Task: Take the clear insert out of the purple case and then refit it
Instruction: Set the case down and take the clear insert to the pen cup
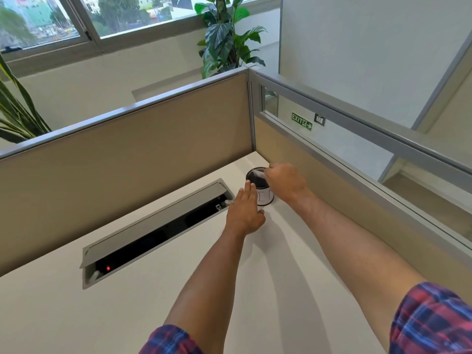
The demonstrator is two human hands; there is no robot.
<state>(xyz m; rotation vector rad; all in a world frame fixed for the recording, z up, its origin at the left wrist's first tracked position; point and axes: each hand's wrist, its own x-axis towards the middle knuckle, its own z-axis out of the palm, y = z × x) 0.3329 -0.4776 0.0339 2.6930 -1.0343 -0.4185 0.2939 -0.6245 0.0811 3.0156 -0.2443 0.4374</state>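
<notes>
A dark round mesh holder with a white label stands on the white desk near the far right corner. My right hand reaches over its rim with curled fingers, the fingertips at a pale, partly clear piece inside the top. How firmly they hold it is hidden. My left hand rests against the holder's near left side, fingers straight and together. No purple case shows in this view.
A long cable tray with its grey lid raised is sunk into the desk left of the holder. Tan partition walls close the desk at the back and right. Plants stand behind the partitions.
</notes>
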